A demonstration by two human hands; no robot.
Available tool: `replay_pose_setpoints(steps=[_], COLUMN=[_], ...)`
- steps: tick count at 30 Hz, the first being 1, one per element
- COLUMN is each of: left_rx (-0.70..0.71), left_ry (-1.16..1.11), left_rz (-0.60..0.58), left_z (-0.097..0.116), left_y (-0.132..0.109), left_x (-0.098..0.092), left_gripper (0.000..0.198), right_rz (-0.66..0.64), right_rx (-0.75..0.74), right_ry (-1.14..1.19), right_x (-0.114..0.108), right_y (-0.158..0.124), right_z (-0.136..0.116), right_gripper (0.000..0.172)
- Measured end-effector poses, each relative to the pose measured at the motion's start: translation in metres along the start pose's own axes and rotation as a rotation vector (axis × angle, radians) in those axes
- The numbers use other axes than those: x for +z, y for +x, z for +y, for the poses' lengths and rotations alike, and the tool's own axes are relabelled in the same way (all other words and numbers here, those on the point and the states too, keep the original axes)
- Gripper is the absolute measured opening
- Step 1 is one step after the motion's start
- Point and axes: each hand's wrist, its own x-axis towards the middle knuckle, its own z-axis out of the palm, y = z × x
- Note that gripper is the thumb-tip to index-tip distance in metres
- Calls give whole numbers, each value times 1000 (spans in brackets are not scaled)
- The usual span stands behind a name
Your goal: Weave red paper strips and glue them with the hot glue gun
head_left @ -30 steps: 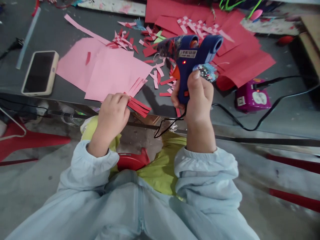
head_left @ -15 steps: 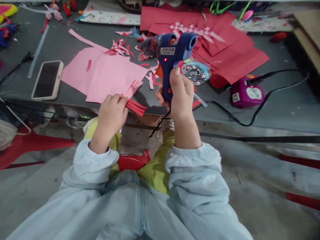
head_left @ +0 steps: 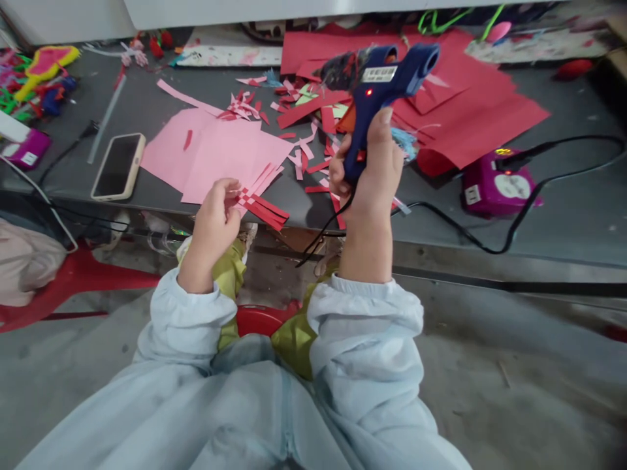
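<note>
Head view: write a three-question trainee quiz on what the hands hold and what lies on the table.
1. True or false: the right hand grips the blue glue gun with its nozzle pointing left, above the table.
2. Which does the left hand hold? A) the phone B) the woven red and pink strips C) the purple box
3. Fill in: the phone lies screen up to the ___ of the pink paper sheets.

Key
1. True; a red light shows on the gun's body.
2. B, the woven red and pink strips, pinched at the table's near edge.
3. left
</note>
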Motion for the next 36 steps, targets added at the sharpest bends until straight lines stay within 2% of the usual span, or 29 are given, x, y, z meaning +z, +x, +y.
replay_pose_setpoints(steps=[3,6,9,13,17,21,24,32,36], left_rx=[17,23,-18,-38,7,99,120,-168,-274], left_ry=[165,382,499,521,412,242,130,-269,-444], left_rz=[69,64,21,-15,1,59,73,114,25], left_z=[4,10,14,17,16,12,11,13,18], left_y=[1,4,6,8,10,13,14,29,41], left_x=[1,4,9,13,13,16,19,16,8], left_gripper=[34,25,36,44,49,63,64,46,48], right_rz=[-5,-30,-22,-24,-31,-23,-28,-58,-57], right_rx=[12,22,25,30,50,98,104,73,85], right_ry=[1,-8,0,3,-28,-28,-29,-10,-5], right_x=[2,7,10,10,10,8,8,13,14], right_y=[-1,-6,-9,-9,-9,-8,-7,-3,-3], right_z=[-2,-10,-16,-17,-15,-15,-15,-9,-9], right_gripper=[66,62,60,62,63,62,61,62,61])
